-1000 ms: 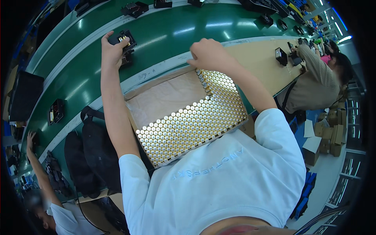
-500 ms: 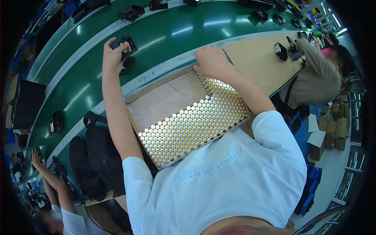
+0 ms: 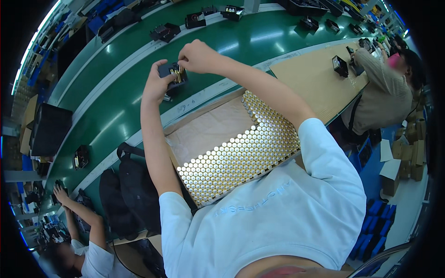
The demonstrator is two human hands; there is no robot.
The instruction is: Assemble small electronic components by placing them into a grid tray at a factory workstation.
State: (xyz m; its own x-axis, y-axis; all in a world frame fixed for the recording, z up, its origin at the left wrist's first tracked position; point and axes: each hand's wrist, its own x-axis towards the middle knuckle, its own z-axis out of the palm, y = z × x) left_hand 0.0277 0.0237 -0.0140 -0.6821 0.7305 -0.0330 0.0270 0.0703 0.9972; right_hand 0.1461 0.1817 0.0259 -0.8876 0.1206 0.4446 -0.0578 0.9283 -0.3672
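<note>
My left hand grips a small black plastic case above the green conveyor, its thumb across the front. Several gold-coloured batteries show inside the case's open side. Closed in a pinch, my right hand has its fingertips at the case's upper right edge; whatever is between them is hidden. Below my arms, an open cardboard box with a brown paper lining rests against my shirt. Tightly packed upright batteries fill its near side and right end, leaving the lining bare at the far left.
A green conveyor curves past, with several black cases along its far side. Black bags sit at my left. A tan board lies at right, where a co-worker handles parts. Another person works at lower left.
My right hand has gone from the battery box up and left to the black case. The case in my left hand now appears farther right and lower, as the whole view has shifted.
</note>
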